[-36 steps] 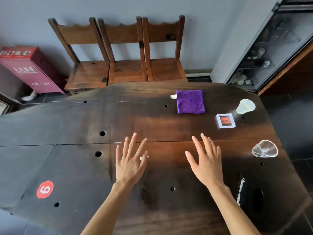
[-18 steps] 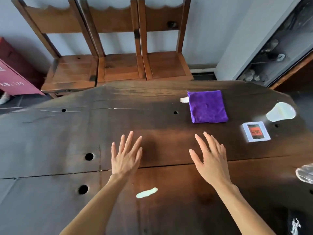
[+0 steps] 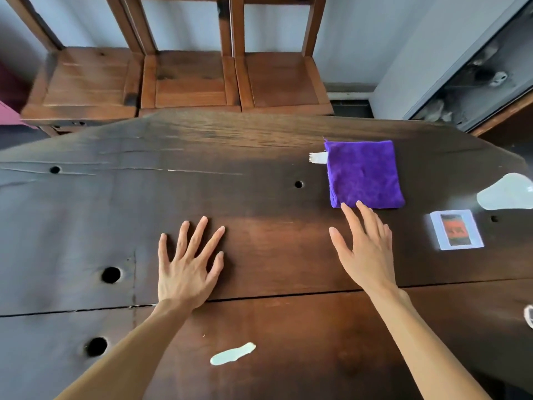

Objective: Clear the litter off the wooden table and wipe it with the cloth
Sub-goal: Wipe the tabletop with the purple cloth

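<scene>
Wooden table point(image 3: 259, 145) | cup point(image 3: 507, 192) cut off (blurred) | left hand point(image 3: 187, 267), right hand point(image 3: 366, 249) splayed, empty

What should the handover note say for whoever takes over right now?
Left hand: open, fingers spread, holding nothing.
Right hand: open, fingertips at the near edge of the folded purple cloth, no grip.
Litter on the dark wooden table: pale plastic cup lying far right, white-bordered red card, pale scrap near the forearms.
Done: nothing.
Left: clear litter, wipe.
</scene>
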`<state>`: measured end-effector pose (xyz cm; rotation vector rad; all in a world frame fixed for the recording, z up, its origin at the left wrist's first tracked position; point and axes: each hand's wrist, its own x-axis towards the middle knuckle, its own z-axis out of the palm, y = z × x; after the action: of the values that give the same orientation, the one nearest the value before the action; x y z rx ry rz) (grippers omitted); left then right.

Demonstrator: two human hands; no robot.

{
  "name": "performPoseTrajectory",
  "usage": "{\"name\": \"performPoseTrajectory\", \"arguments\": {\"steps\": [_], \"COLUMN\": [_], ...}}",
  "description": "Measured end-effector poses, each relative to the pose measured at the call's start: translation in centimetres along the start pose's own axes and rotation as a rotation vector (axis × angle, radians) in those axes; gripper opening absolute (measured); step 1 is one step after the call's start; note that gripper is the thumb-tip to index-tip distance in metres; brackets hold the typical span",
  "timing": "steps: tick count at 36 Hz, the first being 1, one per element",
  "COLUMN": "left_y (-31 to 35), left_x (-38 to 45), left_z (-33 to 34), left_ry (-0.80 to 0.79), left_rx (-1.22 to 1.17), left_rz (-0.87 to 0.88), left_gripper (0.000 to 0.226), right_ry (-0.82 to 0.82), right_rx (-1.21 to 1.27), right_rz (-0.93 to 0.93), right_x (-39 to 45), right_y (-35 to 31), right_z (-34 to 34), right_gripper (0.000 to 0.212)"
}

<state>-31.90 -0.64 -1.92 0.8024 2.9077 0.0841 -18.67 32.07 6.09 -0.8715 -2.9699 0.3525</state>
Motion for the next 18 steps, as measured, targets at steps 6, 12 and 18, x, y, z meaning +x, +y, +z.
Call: {"name": "performPoseTrajectory", "arguments": {"steps": [6, 12, 18], "left_y": [-0.2, -0.9, -1.9], "left_x": [1.1, 5.6, 9.2], "left_z": [-0.4, -1.1, -2.2], "left_ry": [0.01, 0.022, 0.046], "left_rx": [0.0, -0.02, -0.044], "left_rz": [-0.047, -0.124, -0.165], "left_gripper": [0.059, 0.058, 0.057], "right_ry": [0.009, 0.023, 0.03], "right_rx": [-0.031, -0.061, -0.033], "right_rz": [-0.006, -0.018, -0.052], "right_x": [3.1, 5.4, 7.2], "right_y": [1.1, 2.0, 2.3], "right_z": [-0.1, 0.3, 0.3], "right_gripper": [0.063, 0.062, 0.062]}}
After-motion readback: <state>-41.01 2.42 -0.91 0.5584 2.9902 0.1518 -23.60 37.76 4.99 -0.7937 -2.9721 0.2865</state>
